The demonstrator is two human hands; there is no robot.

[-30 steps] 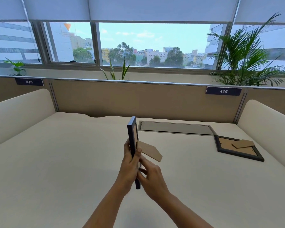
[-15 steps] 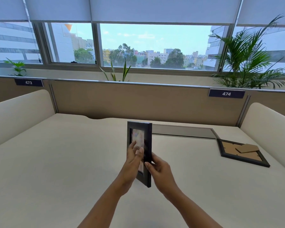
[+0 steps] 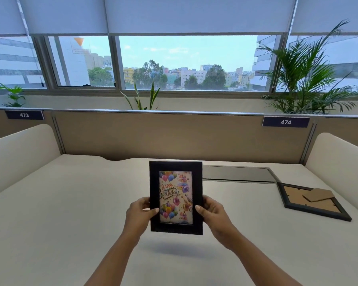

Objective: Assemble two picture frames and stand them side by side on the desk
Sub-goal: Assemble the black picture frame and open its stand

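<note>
- The left hand (image 3: 140, 213) and the right hand (image 3: 212, 212) are clamped on the two side rails of one black frame (image 3: 175, 198), thumbs pressed on its front face and the other fingers hidden behind it.
- That frame is upright in portrait, its front turned to the camera, held in the air above the table (image 3: 70, 213); a soft shadow lies on the surface below it, so it is not yet set down.
- A "Happy Birthday" card (image 3: 175, 198) with balloons fills its window, so this frame looks assembled; its back and stand cannot be seen from here.
- Judged step: checking the first frame's front just before standing it.
- The next move calls for lowering the bottom edge to the table, with the stand behind swung out to prop it, and leaving room alongside for a partner.
- The second frame (image 3: 313, 202) lies face down, well apart, at the far right of the table, its brown backing board (image 3: 293, 200) and folded stand flap (image 3: 318, 195) facing up; it has yet to be stood up.
</note>
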